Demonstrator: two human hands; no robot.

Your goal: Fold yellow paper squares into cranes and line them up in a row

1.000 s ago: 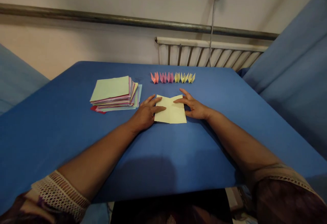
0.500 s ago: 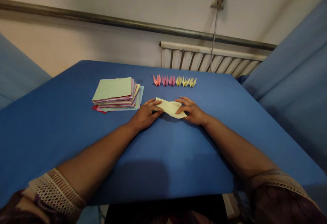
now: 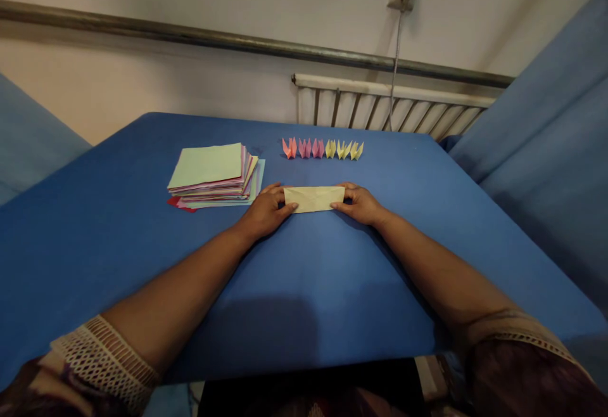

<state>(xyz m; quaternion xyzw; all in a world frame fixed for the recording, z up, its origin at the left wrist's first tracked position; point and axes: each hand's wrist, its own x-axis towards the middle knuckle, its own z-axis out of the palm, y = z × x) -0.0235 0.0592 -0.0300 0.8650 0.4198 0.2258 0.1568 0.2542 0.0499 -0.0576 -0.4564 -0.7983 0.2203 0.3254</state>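
A pale yellow sheet of paper [image 3: 314, 199], folded to a long rectangle with faint creases, is stretched level between my hands over the table's middle. My left hand [image 3: 266, 210] is closed on its left end, thumb on the near face and fingers behind. At the right end my right hand [image 3: 361, 204] grips it the same way. Beyond the paper stands a row of small folded paper cranes: an orange one [image 3: 289, 148], two pink ones [image 3: 311, 148] and a few yellow ones [image 3: 344, 149].
A thick stack of coloured paper [image 3: 206, 166], pale green on top, lies left of my left hand. The blue table [image 3: 285, 315] reaches a wall with a metal rail [image 3: 213, 38] and a radiator [image 3: 370, 87]. Blue curtains [image 3: 546, 106] hang on both sides.
The yellow paper was bent and wavy; now it is a flat, straight strip with its face turned towards me. Both thumbs have shifted to its lower corners.
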